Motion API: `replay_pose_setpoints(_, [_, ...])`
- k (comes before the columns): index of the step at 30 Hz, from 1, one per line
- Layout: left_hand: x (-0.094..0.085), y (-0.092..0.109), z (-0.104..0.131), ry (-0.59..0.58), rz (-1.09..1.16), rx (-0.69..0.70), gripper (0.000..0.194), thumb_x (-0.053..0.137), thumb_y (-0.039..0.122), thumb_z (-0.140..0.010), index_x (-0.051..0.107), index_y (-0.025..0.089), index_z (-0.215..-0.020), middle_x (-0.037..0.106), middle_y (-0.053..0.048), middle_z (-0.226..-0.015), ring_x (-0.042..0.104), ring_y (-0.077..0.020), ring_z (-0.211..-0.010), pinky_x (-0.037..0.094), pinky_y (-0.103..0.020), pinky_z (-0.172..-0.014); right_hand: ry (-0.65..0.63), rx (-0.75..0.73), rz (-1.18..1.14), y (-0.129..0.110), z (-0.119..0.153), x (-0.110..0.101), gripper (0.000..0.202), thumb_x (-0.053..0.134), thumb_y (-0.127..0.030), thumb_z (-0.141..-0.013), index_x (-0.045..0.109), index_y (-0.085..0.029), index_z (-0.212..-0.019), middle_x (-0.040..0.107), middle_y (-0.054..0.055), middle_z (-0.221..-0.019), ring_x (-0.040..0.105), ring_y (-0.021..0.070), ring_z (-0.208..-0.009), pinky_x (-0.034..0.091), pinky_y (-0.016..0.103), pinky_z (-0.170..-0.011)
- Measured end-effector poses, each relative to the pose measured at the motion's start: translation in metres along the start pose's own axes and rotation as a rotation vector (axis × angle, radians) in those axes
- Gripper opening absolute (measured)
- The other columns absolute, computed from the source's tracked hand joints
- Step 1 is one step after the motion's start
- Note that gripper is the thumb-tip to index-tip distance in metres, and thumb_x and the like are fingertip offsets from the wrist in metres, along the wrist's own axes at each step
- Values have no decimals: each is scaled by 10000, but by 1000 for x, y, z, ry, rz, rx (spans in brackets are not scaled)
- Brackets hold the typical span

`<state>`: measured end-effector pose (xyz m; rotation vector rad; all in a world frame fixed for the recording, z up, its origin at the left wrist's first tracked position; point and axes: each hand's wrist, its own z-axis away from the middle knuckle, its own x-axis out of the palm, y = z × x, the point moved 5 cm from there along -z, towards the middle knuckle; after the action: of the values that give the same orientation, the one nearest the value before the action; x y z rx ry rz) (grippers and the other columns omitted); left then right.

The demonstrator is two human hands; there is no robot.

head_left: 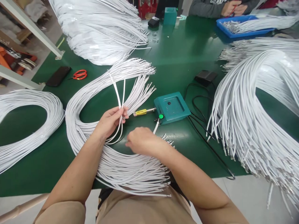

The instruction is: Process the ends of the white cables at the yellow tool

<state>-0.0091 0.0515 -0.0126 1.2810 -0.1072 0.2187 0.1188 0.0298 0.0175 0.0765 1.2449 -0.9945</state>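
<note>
My left hand point(114, 119) pinches a few white cables point(118, 93) whose loose ends stand up above the fingers. Below and right of it, my right hand point(137, 140) has its fingers curled inward; whatever they hold, if anything, is hidden. Around both hands curves a bundle of white cables point(77, 109), with metal-tipped ends pointing right. A teal device point(173, 107) with a green button point(161, 116) lies to the right of the hands. Beside its left edge is a yellow-handled screwdriver point(141, 112).
Cable coils lie at left point(54, 109) and right point(252, 109), with a big pile point(98, 31) behind. Red scissors point(79, 74), a black phone point(58, 76) and a black pedal point(206, 77) with cords are on the table. Another person's hands point(234, 8) are near a blue tray point(226, 32).
</note>
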Motion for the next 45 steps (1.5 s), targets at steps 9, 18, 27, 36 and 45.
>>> replay_pose_setpoints(9, [10, -8, 3, -207, -72, -64, 290, 798, 301, -692, 663, 159, -905, 685, -35, -809, 658, -129, -734, 487, -193, -607, 604, 59, -787, 52, -3, -36, 305, 488, -378, -910, 524, -185, -676, 601, -42, -577, 517, 69, -446, 397, 203, -540])
replay_pose_setpoints(18, [4, 4, -1, -51, 78, 62, 380, 820, 267, -648, 481, 174, -793, 653, 1, -796, 651, -123, -742, 512, -217, -630, 271, 37, -797, 33, -17, -9, 240, 523, -319, -864, 605, -177, -689, 637, -36, -592, 483, 57, -383, 385, 196, -472])
replay_pose_setpoints(27, [6, 0, -1, 0, -158, 150, 471, 847, 260, -574, 435, 189, -791, 582, 66, -678, 575, -74, -554, 408, -177, -490, 680, 83, -860, 49, -13, -25, 199, 655, -381, -768, 660, -190, -825, 593, -42, -620, 502, 93, -548, 395, 219, -562])
replay_pose_setpoints(36, [8, -4, 1, -16, -230, 132, 437, 825, 277, -608, 454, 188, -820, 644, 29, -744, 672, -144, -663, 479, -233, -591, 739, 70, -1095, 56, -16, -23, 285, 540, -422, -835, 630, -174, -730, 559, -35, -611, 471, 82, -498, 400, 223, -530])
replay_pose_setpoints(45, [7, -5, 0, -27, -235, 138, 448, 840, 247, -579, 450, 193, -791, 646, 37, -706, 632, -118, -652, 499, -241, -655, 716, 74, -995, 53, -20, -17, 192, 642, -354, -751, 631, -176, -680, 565, -39, -579, 484, 96, -552, 389, 228, -561])
